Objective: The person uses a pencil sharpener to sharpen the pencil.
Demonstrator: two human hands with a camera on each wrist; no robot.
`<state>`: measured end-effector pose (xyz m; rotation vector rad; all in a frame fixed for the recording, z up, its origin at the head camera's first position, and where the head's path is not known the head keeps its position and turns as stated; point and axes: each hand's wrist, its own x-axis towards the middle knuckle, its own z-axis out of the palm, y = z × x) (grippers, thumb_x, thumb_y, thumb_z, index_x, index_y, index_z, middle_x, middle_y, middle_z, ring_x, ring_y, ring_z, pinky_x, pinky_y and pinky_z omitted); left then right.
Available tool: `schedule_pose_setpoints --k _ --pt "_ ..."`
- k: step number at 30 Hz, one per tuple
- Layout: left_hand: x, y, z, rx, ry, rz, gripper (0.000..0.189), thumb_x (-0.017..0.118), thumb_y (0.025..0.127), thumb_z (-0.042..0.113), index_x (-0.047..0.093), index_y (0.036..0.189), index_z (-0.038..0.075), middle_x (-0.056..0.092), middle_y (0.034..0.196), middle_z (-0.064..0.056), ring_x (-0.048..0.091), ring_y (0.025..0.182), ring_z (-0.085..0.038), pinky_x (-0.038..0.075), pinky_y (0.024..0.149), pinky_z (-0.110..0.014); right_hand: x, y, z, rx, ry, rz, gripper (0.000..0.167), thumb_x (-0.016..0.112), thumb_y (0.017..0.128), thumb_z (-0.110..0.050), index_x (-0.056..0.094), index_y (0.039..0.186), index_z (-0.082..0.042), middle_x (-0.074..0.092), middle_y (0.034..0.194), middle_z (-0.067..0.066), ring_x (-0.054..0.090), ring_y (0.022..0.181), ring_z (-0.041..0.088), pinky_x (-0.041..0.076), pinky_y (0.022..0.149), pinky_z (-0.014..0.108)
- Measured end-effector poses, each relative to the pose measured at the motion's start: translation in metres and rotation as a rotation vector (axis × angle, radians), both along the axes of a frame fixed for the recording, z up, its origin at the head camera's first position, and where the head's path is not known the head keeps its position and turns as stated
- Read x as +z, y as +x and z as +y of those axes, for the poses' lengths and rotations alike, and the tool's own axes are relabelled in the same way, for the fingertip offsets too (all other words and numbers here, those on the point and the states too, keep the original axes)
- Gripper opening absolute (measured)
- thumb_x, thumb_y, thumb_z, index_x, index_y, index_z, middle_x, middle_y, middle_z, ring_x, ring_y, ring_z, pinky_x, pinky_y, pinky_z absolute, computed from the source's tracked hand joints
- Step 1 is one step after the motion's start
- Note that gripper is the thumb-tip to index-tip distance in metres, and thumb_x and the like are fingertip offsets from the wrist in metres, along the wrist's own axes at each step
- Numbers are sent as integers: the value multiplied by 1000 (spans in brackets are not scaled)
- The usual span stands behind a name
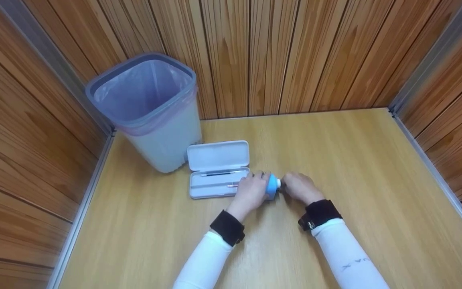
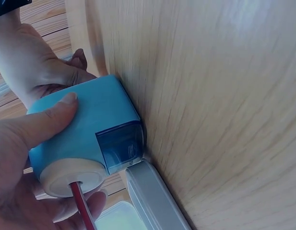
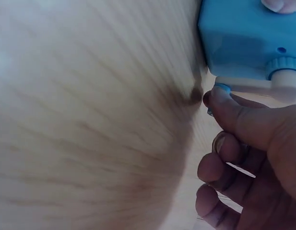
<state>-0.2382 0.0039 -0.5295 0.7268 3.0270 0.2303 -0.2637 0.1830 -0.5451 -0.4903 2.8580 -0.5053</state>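
A blue crank pencil sharpener (image 1: 271, 186) lies under my left hand (image 1: 251, 190), which grips its body with the thumb (image 2: 56, 117) across one face. From the sharpener's round white front sticks a red pencil (image 2: 80, 206). A see-through dark blue shavings drawer (image 2: 121, 146) shows beside that front. On the opposite end, my right hand (image 1: 300, 187) pinches the blue knob (image 3: 222, 87) of the white crank arm (image 3: 248, 86) between thumb and finger. Just left of the sharpener is an open pencil case (image 1: 219, 156), with a dark, slim pen or pencil (image 1: 219, 173) in its tray.
A lined waste bin (image 1: 159, 132) stands at the back left, right by the case's lid. Wood-panelled walls (image 1: 271, 56) enclose the tabletop (image 1: 343, 152) at the back and both sides, with metal strips along the side edges.
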Motion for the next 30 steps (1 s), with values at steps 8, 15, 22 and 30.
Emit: schedule_pose_setpoints --k 8,15,22,30 --pt "-1 1 1 9 -5 16 64 74 87 34 50 143 11 61 126 -12 58 110 -31 53 83 -44 -2 8 1 23 -28 33 11 69 87 -7 74 78 -11 55 63 -3 48 58 18 44 55 36" --pt "-2 2 3 25 -7 40 63 76 84 30 53 140 12 62 123 -12 58 108 -32 52 82 -45 -3 16 2 44 -55 50 18 68 86 -5 69 70 -14 53 62 -4 47 58 17 43 55 34" --pt "-3 2 4 25 -29 48 61 75 83 24 54 139 12 62 121 -13 59 106 -32 52 82 -46 -3 24 -1 57 -20 107 12 68 88 -6 73 77 -11 58 67 -2 50 59 17 49 58 39" --pt "-5 3 6 43 -30 29 63 73 86 25 49 143 12 59 126 -14 55 115 -35 49 89 -48 -3 32 -3 59 -11 114 11 67 88 -4 74 82 -9 57 66 -3 47 58 16 46 55 35"
